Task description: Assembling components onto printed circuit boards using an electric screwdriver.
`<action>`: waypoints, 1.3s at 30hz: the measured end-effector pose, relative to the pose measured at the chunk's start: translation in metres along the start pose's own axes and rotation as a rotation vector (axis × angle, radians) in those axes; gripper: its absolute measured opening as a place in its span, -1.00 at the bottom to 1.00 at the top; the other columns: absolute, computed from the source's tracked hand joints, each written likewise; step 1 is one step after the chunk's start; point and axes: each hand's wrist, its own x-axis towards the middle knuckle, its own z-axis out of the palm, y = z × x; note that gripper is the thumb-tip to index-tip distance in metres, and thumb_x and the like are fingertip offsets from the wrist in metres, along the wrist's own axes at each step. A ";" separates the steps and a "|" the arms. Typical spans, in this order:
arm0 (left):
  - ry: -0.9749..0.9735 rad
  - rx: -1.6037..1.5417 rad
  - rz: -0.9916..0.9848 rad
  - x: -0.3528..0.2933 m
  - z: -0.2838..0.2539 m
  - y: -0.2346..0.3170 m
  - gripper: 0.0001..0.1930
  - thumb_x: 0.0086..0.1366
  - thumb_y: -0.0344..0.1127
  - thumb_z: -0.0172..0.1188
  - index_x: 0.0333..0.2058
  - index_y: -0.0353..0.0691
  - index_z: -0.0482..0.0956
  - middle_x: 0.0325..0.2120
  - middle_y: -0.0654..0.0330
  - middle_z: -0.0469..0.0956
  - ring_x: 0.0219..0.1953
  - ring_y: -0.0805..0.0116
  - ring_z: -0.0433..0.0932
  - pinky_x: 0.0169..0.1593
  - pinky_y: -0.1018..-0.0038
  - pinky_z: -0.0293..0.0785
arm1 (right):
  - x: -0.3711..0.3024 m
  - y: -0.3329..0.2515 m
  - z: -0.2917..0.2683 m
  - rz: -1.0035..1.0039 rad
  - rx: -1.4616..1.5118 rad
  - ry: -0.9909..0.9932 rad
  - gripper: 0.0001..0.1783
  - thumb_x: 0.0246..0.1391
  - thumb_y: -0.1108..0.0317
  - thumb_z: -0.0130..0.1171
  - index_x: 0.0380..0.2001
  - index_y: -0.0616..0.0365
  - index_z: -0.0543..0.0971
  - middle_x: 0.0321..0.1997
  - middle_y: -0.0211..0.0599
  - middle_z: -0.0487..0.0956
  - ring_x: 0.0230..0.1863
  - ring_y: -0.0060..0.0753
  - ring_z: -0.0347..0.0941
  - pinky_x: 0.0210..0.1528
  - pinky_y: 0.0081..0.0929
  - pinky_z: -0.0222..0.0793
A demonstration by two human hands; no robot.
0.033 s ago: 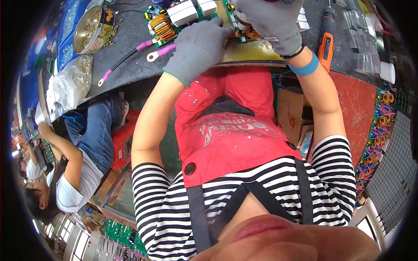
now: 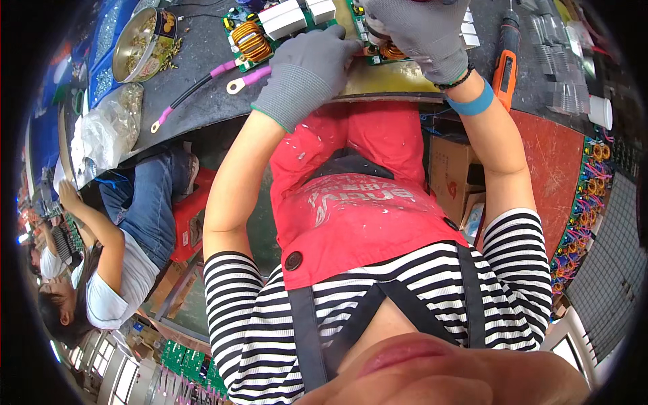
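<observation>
The left hand [image 2: 310,67] is beside one green board [image 2: 270,44], apart from the right hand [image 2: 426,39] over another green board [image 2: 382,59]. Both sit on the counter [image 2: 197,106]. Whether the hands grip is hard to tell.

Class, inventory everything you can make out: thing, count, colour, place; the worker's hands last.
Table: one, dark, top of picture
Circuit boards: apparently two, green, top centre
Ring-ended cables: two, partly pink, left of boards
Screwdriver: one, orange and black, right of boards
Tin: one, gold, upper left
Plastic bag: one, clear, table's left edge
Co-workers: at least two, white tops, left
Left hand: one, grey glove, by boards
Right hand: one, grey glove, over right board
</observation>
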 end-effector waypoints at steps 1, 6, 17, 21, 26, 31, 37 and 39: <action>0.027 -0.005 0.009 0.000 0.001 0.001 -0.72 0.22 -0.19 0.15 -0.08 0.22 0.64 -0.21 0.28 0.56 -0.24 0.11 0.62 -0.24 0.21 0.57 | 0.000 -0.003 -0.004 0.090 0.067 -0.044 -0.80 -0.11 0.60 0.24 -0.34 0.18 0.55 -0.42 -0.48 0.57 -0.37 -0.64 0.49 -0.34 -0.61 0.42; 0.118 0.012 0.013 0.000 0.009 -0.005 -0.73 0.23 -0.20 0.14 -0.10 0.22 0.64 -0.27 0.27 0.56 -0.27 0.11 0.61 -0.26 0.19 0.56 | 0.002 0.003 -0.006 0.289 0.357 -0.140 -0.78 -0.11 0.64 0.22 -0.34 0.17 0.52 -0.43 -0.49 0.52 -0.40 -0.64 0.46 -0.39 -0.61 0.39; 0.837 0.002 0.125 -0.074 -0.036 -0.037 -0.70 0.11 -0.37 0.22 -0.13 -0.12 0.59 -0.14 0.07 0.54 -0.07 0.11 0.52 0.03 0.24 0.46 | 0.007 -0.051 -0.020 0.093 0.009 -0.113 -0.72 0.14 0.39 0.22 -0.10 0.29 0.57 -0.18 -0.34 0.59 -0.19 -0.53 0.52 -0.07 -0.53 0.42; 0.454 -0.168 -0.263 -0.117 -0.016 -0.110 -0.60 0.11 -0.31 0.23 -0.03 -0.16 0.51 -0.19 0.03 0.56 -0.06 -0.03 0.52 0.01 0.16 0.47 | -0.039 -0.017 -0.023 0.342 -0.431 -0.316 -0.61 0.17 0.27 0.21 0.01 0.24 0.49 -0.17 -0.33 0.60 -0.19 -0.58 0.49 -0.11 -0.50 0.40; 0.198 0.005 -0.162 -0.082 -0.031 -0.098 -0.47 0.10 0.04 0.32 -0.03 -0.11 0.49 -0.30 -0.03 0.55 -0.08 -0.06 0.56 -0.04 0.13 0.49 | -0.090 0.015 0.011 -0.442 -1.165 -0.487 -0.60 0.07 0.34 0.23 0.01 0.10 0.51 -0.25 -0.13 0.56 -0.16 -0.05 0.47 -0.05 -0.21 0.37; 0.142 0.125 -0.127 -0.066 -0.077 -0.089 -0.60 0.08 0.03 0.36 -0.27 -0.15 0.59 -0.43 0.04 0.60 -0.31 -0.02 0.66 -0.28 0.09 0.56 | -0.043 0.025 -0.039 -0.529 -0.777 -0.356 -0.76 0.19 0.23 0.19 -0.19 0.14 0.62 -0.29 -0.31 0.61 -0.30 -0.23 0.47 -0.18 -0.30 0.37; 0.071 0.135 -0.018 0.002 -0.203 -0.027 -0.58 0.15 0.09 0.30 -0.30 -0.19 0.70 -0.41 0.08 0.65 -0.35 0.07 0.67 -0.27 0.12 0.55 | 0.111 -0.055 -0.169 0.227 -0.301 -0.160 -0.60 0.33 0.06 0.03 -0.16 0.19 0.62 -0.45 -0.63 0.47 -0.47 -0.77 0.23 -0.40 -0.70 0.15; -0.029 -0.007 0.050 0.040 -0.206 -0.056 -0.45 0.16 0.23 0.24 -0.29 -0.25 0.70 -0.44 0.08 0.65 -0.38 0.07 0.62 -0.22 0.16 0.51 | 0.122 -0.087 -0.169 0.221 -0.393 -0.486 -0.62 0.32 0.08 0.03 -0.17 0.20 0.60 -0.42 -0.61 0.49 -0.49 -0.76 0.18 -0.43 -0.69 0.12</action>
